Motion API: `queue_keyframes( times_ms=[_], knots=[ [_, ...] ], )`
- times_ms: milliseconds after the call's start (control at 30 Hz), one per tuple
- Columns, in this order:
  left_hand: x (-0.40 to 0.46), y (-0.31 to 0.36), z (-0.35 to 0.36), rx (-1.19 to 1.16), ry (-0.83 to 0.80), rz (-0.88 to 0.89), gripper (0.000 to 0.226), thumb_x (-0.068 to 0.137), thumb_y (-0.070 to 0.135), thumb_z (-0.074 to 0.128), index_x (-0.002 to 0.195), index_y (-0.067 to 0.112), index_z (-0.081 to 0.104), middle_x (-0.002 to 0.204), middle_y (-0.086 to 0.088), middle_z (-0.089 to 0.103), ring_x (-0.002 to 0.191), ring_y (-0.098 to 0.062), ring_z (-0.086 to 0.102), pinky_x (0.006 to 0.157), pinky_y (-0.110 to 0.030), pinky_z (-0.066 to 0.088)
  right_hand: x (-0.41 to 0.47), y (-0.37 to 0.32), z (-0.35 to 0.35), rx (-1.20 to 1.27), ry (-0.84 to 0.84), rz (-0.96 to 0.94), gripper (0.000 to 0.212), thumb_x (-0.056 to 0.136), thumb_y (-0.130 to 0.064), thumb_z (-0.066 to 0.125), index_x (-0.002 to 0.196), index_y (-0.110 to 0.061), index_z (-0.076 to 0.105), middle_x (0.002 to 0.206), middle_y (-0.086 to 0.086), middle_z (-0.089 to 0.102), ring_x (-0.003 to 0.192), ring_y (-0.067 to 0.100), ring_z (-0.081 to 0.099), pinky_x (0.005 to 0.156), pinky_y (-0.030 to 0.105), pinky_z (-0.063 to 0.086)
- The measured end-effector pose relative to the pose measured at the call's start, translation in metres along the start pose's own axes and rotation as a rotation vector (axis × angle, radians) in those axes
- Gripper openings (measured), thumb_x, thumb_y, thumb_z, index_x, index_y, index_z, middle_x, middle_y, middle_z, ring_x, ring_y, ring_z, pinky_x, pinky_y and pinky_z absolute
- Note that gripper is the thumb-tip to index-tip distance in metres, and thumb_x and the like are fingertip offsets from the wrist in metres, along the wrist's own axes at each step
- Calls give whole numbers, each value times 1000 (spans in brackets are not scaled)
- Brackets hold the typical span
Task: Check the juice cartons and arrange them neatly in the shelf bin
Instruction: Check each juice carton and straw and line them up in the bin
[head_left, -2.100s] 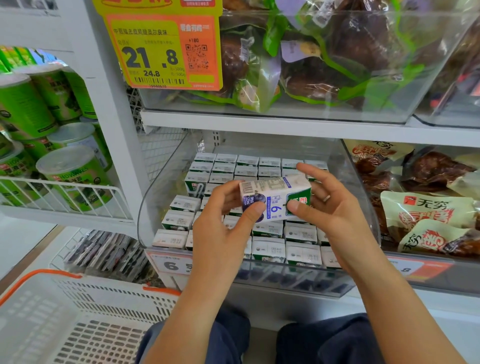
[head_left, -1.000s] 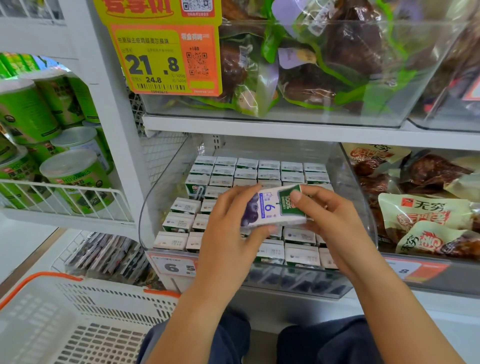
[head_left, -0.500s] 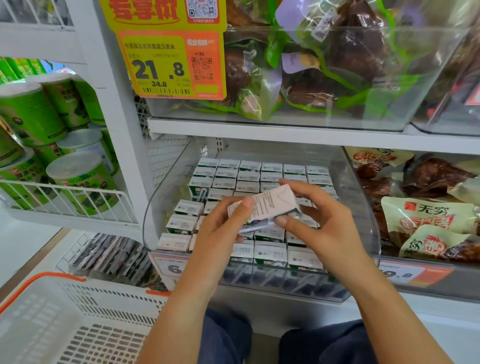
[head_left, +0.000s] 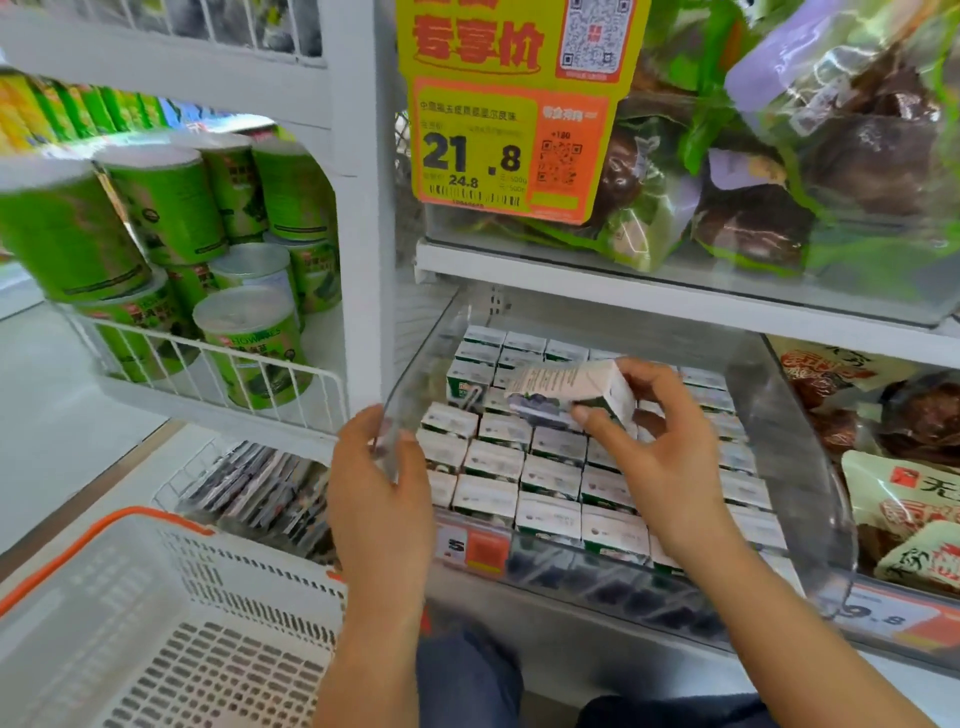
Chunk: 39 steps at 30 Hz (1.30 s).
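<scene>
head view, blurred by motion so the print on packs is unreadable: the right hand (head_left: 670, 462) pinches a tilted juice carton (head_left: 574, 387) above the rows of cartons (head_left: 524, 462) standing in the clear shelf bin (head_left: 810, 457). the left hand (head_left: 382, 493) curls its thumb and fingers over the bin's left wall edge. the bin's front right corner is cut by glare. a yellow price sign (head_left: 506, 150) hangs above. a white basket (head_left: 156, 623) sits lower left, cropped by the frame; green cans (head_left: 156, 208) fill a wire rack at left.
</scene>
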<state>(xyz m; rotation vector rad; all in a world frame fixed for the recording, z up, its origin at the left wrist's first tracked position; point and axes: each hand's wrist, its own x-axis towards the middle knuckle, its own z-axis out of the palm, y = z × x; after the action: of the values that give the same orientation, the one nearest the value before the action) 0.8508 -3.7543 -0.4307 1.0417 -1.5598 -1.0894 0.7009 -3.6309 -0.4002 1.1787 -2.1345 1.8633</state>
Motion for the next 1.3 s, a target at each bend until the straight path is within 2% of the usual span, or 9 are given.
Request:
queue_keyframes(
  times_ms=[233,333,533,700,800,967,1033,1167,1300],
  knots=[
    [5,-2,-3,-91,-21,-42,29,97,12,53,122,23,60,117,4,63,106,-13,57,88,-26,44,46,3,59,-262,-156,-106,42,78,-28,76,117,-22,61,104,-10,59,92,10,55,79,20,46],
    [5,-3,-3,-103,-20,-31,30,95,11,54,120,27,61,113,6,64,104,-12,59,86,-23,45,56,7,75,-412,-228,-152,50,79,-33,74,124,-25,54,107,-2,62,92,15,57,75,26,47],
    [6,-4,-3,-116,-27,-38,31,94,10,54,120,26,61,111,7,64,102,-11,59,87,-28,49,67,12,80,-513,-282,-147,41,81,-36,71,115,-22,53,107,6,67,89,23,64,70,36,54],
    [5,-4,-4,-95,-31,-33,33,94,13,55,123,28,59,111,11,63,99,0,57,76,-9,43,62,11,90,-656,-381,-298,42,82,-34,72,118,-19,56,102,7,65,92,24,61,71,34,52],
    [5,-4,-5,-93,-37,-37,33,94,14,55,123,29,58,111,12,62,98,4,56,73,-4,42,62,14,97,-644,-417,-260,41,84,-32,70,120,-20,57,113,5,60,96,22,60,77,31,50],
    [5,-3,-5,-105,-43,-18,35,93,11,56,125,24,59,113,8,63,102,-6,58,83,-19,46,59,24,100,-682,-520,-261,39,88,-33,64,124,-21,58,122,3,58,105,21,58,86,32,47],
    [4,-3,-5,-103,-46,-14,36,93,10,56,126,24,58,114,8,63,103,-8,58,84,-20,47,58,26,100,-706,-543,-269,35,91,-33,60,124,-20,60,122,3,60,107,21,57,86,34,49],
    [4,-4,-5,-90,-49,-14,35,93,12,56,126,25,58,113,10,62,102,-4,56,78,-8,42,56,29,99,-725,-560,-302,26,95,-27,54,114,-17,68,116,3,62,103,22,57,81,35,51],
    [4,-4,-6,-90,-58,-26,38,92,9,56,125,27,57,109,14,60,95,9,54,71,2,37,78,30,99,-581,-513,-134,23,93,-21,57,113,-17,68,115,3,61,98,14,54,85,24,43]
  ],
)
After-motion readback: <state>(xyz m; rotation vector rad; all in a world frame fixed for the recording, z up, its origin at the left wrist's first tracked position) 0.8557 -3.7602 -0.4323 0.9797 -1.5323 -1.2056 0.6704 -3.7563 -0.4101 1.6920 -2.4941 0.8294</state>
